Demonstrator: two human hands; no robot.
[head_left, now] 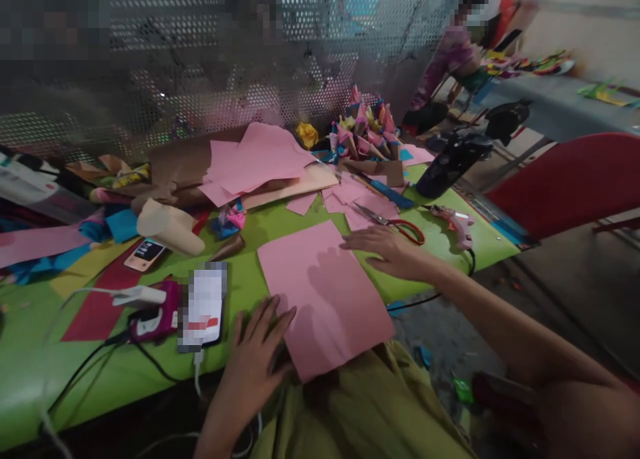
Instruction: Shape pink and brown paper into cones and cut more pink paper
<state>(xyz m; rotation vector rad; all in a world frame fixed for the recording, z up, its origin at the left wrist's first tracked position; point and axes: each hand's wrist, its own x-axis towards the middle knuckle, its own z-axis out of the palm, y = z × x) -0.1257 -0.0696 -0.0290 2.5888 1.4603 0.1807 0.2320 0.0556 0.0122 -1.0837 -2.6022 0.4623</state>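
Observation:
A pink sheet of paper (325, 299) lies on the green tabletop in front of me, its near edge reaching over the table edge toward my lap. At its left edge rests my left hand (263, 342), fingers spread and flat. My right hand (395, 249) is stretched out by the sheet's upper right edge, fingers extended, holding nothing. Just beyond the right hand lie scissors (387, 223) with red handles. A hot glue gun (453, 224) sits farther right, and pink paper scraps (345, 196) are scattered behind the sheet.
Left of the sheet are a phone (204, 306) on a cable, a magenta power socket (160, 312) and a paper roll (170, 227). Behind stand a pink paper stack (260, 159), folded paper pieces (367, 129) and a dark bottle (450, 166). A red chair (575, 179) is at right.

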